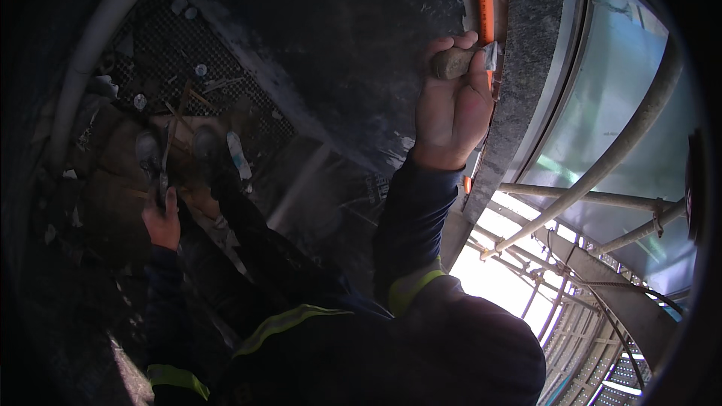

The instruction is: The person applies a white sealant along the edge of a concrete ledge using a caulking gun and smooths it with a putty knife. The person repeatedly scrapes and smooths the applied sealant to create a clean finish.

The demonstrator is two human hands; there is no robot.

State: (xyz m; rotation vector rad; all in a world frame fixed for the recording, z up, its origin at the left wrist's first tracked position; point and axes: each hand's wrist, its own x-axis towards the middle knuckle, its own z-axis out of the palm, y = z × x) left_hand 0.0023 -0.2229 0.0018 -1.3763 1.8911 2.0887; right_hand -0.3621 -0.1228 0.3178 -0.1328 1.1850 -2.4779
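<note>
- The tool with a rounded brown handle and silvery metal end (pixel 452 64) is in the raised right hand (pixel 453 109), its tip beside the smooth, bright-orange pipe (pixel 483 0); contact between them is unclear.
- Working here calls for sparing the pipe (it looks like plastic, so probably nicks easily): small, controlled strokes along its run seem safer than prying across it.
- Right fingers: curled closed around the handle, thumb near the metal end; palm toward the camera, wrist fairly straight, arm reaching up and forward.
- Left hand (pixel 162 222): lowered near the worn grey boots (pixel 148 152), fingers wrapped around a slim, dark, elongated tool (pixel 165 158) pointing away; its kind is too dim to tell.
</note>
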